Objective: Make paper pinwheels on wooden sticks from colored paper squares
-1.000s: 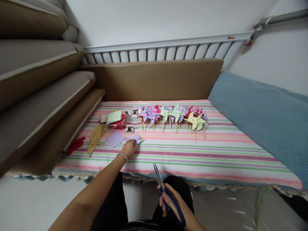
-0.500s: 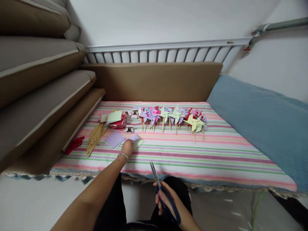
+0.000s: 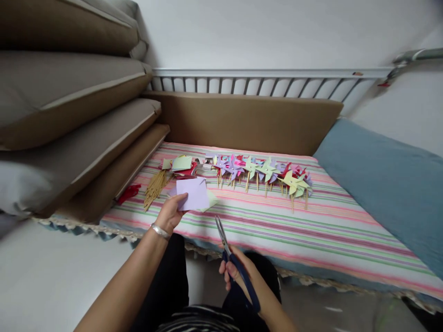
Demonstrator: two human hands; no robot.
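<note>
Lifting lilac paper now above striped cloth, left fingers pinching its edge, right fingers still gripping scissors

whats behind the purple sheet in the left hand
Pale green paper shows past the purple sheet at right, a purple edge at left, striped cloth around them. Whatever lies directly behind is covered.

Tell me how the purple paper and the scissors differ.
Shape: the purple paper is a flat, broad, roughly square piece, while the scissors are long and narrow.
Colour: the purple paper is pale purple; the scissors have silvery blades and dark blue handles.
Place: the left hand holds the purple paper; the right hand holds the scissors, nearer the person's body.
Shared: both are held in the hands.
</note>
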